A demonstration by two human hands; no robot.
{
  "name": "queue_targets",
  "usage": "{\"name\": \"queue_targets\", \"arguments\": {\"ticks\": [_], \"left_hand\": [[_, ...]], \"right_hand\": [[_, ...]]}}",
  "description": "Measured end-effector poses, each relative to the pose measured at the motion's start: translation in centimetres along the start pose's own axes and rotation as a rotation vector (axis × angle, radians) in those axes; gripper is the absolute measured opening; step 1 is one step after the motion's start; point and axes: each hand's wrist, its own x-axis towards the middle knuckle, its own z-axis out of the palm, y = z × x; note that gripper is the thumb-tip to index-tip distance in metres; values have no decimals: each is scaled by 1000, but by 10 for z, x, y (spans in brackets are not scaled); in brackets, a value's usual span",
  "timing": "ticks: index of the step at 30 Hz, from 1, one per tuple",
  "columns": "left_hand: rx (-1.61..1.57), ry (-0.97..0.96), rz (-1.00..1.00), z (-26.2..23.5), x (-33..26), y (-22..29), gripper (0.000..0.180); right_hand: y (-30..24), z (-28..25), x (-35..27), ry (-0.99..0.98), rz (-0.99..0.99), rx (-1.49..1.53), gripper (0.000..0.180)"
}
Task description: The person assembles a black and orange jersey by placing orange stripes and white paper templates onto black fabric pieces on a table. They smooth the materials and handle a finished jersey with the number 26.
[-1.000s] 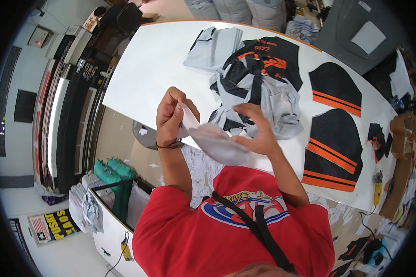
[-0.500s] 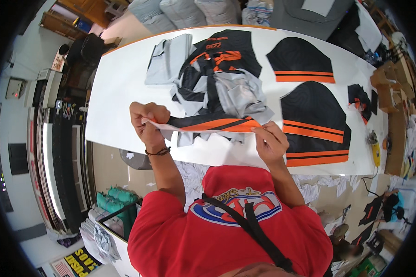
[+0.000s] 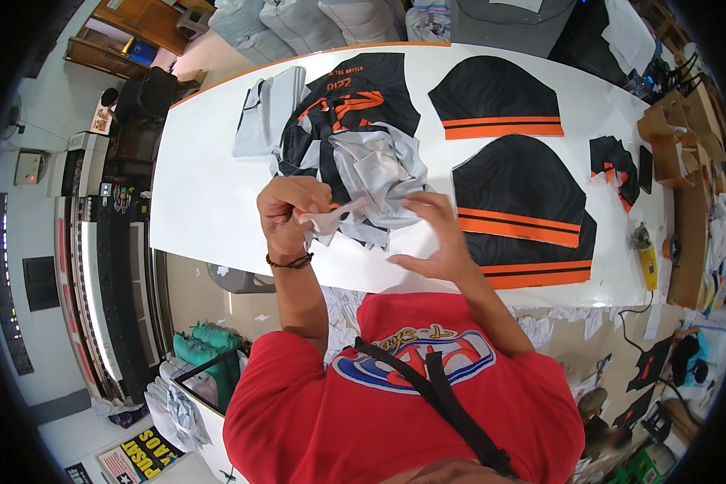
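Observation:
My left hand (image 3: 294, 211) is closed on one end of a fabric strip (image 3: 324, 222), whose pale underside shows. Its loose part droops toward the cloth pile, and most of its orange and black face is hidden. To the right, my right hand (image 3: 440, 242) is open above the table's near side, thumb and fingers apart, holding nothing. Just beyond both hands lies a rumpled heap of grey and black fabric pieces (image 3: 379, 165). It partly covers a black jersey panel (image 3: 399, 93) with orange print.
Black sleeve panels (image 3: 496, 93) with orange bands lie at the right of the white table (image 3: 206, 173), two overlapping. Folded grey cloth (image 3: 268, 113) sits at the far left. Toward the right edge are a black-orange fabric bundle (image 3: 611, 161) and a yellow corded tool (image 3: 648, 264).
The strip, earlier stretched between both hands, has left my right hand, which has opened and moved leftward. My left hand keeps its end, now bunched and drooping. The view has shifted slightly.

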Motion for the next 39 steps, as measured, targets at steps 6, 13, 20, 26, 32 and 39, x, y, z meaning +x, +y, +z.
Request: {"name": "queue_targets", "arguments": {"ticks": [6, 13, 20, 26, 32, 39], "left_hand": [[78, -214, -44, 61, 26, 10, 20], [229, 72, 61, 98, 18, 12, 21], [-24, -106, 42, 92, 18, 3, 22], [22, 64, -116, 85, 14, -26, 19], [410, 370, -238, 78, 26, -75, 29], [977, -83, -459, 62, 99, -169, 20]], "right_hand": [[23, 21, 1, -240, 4, 300, 62], [62, -21, -34, -147, 44, 299, 35], [58, -119, -29, 275, -175, -108, 44], [64, -185, -37, 280, -11, -262, 44], [76, -258, -22, 345, 87, -456, 35], [155, -322, 45, 414, 281, -625, 24]]}}
